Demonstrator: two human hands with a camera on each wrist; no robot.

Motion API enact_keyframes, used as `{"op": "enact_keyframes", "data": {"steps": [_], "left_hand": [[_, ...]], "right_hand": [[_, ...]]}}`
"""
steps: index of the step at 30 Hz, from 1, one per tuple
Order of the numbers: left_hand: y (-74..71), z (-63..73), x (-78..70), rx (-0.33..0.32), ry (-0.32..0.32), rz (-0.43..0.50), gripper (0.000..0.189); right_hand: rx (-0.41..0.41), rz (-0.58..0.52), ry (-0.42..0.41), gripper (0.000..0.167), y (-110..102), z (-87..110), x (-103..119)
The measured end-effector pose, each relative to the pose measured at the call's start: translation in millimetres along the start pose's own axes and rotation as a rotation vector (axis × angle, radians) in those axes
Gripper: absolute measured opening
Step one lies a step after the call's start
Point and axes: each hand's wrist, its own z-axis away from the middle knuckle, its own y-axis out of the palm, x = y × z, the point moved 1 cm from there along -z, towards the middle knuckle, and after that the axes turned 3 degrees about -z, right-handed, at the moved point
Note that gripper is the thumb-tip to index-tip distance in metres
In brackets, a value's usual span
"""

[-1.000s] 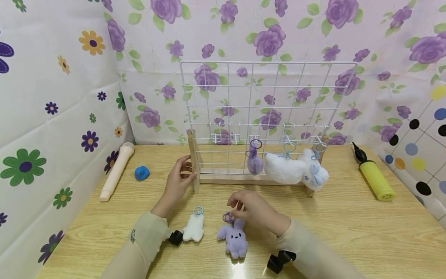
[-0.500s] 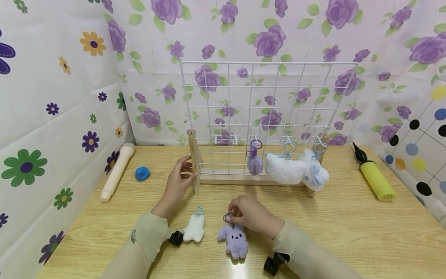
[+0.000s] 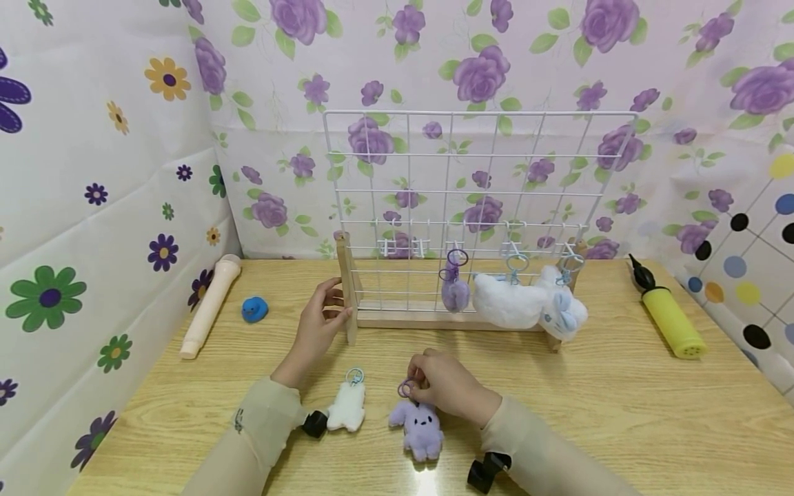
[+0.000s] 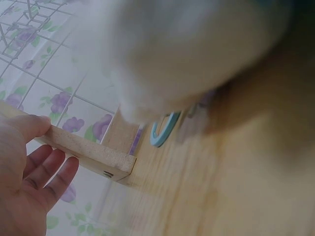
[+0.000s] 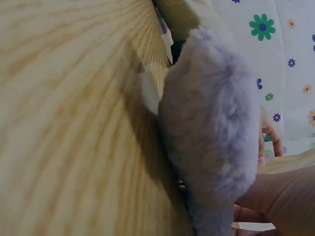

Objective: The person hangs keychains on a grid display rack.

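A purple plush bunny keychain (image 3: pixel 424 432) lies face up on the table, its purple ring (image 3: pixel 406 388) at the top. Thumb and fingers of my right hand (image 3: pixel 455 386) pinch the clasp just beside that ring. In the right wrist view the fuzzy purple plush (image 5: pixel 211 118) covers much of the hand. My left hand (image 3: pixel 319 324) holds the left wooden post (image 3: pixel 346 282) of a white wire grid rack (image 3: pixel 446 189). Close to the left wrist lies a white plush keychain (image 3: pixel 347 406) with a light blue ring; it looms blurred in the left wrist view.
From hooks on the grid hang a purple plush (image 3: pixel 455 295), a white plush (image 3: pixel 505 303) and another white plush with a blue bow (image 3: pixel 561 313). A blue toy duck (image 3: pixel 253 309) and a pale microphone-shaped tube (image 3: pixel 211 306) are at left. A yellow hand pump (image 3: pixel 673 320) lies right.
My right hand has moved slightly down and left, and its fingers have closed at the purple bunny's clasp. The left hand keeps its place on the post.
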Motion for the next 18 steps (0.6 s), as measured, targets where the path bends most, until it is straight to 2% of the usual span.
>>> {"op": "enact_keyframes", "data": {"steps": [8,18], "left_hand": [[0.7,-1.1,1.8,-0.008,-0.013,0.002,0.057],[0.2,0.0,-1.5,-0.012,-0.017,-0.010,0.056]], "right_hand": [[0.005,-0.026,-0.002,0.014,1.1,-0.1,-2.7],[0.016,-0.108,0.046,0.014,1.0,2.1,-6.6]]}}
